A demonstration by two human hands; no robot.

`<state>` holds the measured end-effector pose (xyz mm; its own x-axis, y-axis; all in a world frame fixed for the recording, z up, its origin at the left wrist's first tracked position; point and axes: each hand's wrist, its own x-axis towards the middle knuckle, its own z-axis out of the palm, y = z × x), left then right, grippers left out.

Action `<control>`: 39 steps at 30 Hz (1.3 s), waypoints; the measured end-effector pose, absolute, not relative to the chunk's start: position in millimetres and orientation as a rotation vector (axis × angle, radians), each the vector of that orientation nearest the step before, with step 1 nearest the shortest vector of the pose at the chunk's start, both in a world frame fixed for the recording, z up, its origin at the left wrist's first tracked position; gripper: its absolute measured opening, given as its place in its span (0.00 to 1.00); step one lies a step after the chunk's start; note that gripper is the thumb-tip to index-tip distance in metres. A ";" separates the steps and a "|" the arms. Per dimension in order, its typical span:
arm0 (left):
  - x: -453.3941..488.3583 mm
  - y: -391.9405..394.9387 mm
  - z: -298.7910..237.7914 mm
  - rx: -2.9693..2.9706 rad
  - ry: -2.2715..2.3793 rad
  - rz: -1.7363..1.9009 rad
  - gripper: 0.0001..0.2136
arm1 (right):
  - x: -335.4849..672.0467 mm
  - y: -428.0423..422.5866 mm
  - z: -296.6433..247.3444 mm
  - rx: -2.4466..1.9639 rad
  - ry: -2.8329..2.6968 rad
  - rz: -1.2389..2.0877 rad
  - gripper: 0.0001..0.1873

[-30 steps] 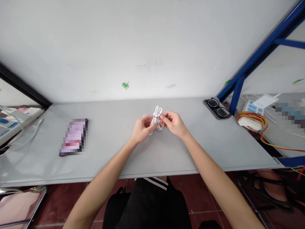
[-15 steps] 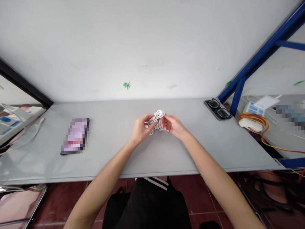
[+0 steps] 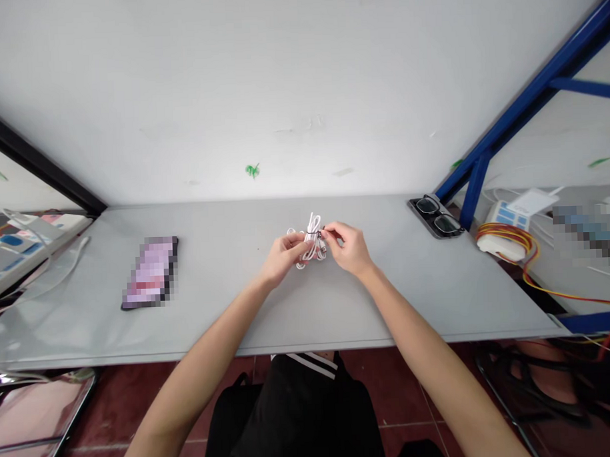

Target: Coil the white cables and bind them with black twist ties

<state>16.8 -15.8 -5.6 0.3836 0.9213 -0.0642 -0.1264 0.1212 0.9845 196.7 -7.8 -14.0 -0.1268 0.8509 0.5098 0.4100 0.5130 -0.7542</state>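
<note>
Thumb and index of the right hand [image 3: 350, 248] closing together on what looks like the end of a black tie [image 3: 312, 233]; the exact contact is too small to tell. The tie is circling the waist of a looped white cable [image 3: 313, 223]. Left hand [image 3: 283, 257]: thumb and fingers gripping the cable from its side, probably to stop the loops spreading while the tie is being handled. Loops are poking up above the tie, with more cable hanging below.

The cable is sitting over the middle of the grey table [image 3: 210, 232]; whether its underside is touching the tabletop, cannot tell. The central spot is likely letting both hands work at equal reach.

Pose: the hands are facing each other across the cable, fingertips nearly meeting. Both forearms are crossing the table's near edge and slanting inward, the elbows spreading wide.

Farther out: a blurred-out phone-like slab [image 3: 151, 270] is lying on the table's left part, well apart from the hands. Glasses [image 3: 447, 224] are resting on a dark tray [image 3: 425, 223] at the table's far right corner, seemingly parked out of the way. Beyond the table's right edge, red and yellow wires [image 3: 505, 231] are draping over a white power strip [image 3: 498, 247].
</note>
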 end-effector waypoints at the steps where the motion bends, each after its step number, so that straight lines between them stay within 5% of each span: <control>1: 15.9 -14.7 -5.5 1.131 0.832 0.902 0.15 | 197.1 -7.9 -15.4 -1.048 -1.789 0.428 0.12; 18: 18.0 -21.0 -7.3 1.827 1.306 1.141 0.12 | 195.7 -14.4 -14.8 -1.111 -2.018 -0.033 0.20; 27: 15.7 -18.1 -1.0 1.349 0.999 1.040 0.17 | 192.1 -11.1 -14.3 -1.087 -1.814 0.380 0.13; 39: 15.6 -21.4 5.3 1.352 0.904 0.997 0.17 | 201.6 -4.6 -1.2 -0.978 -1.418 1.393 0.13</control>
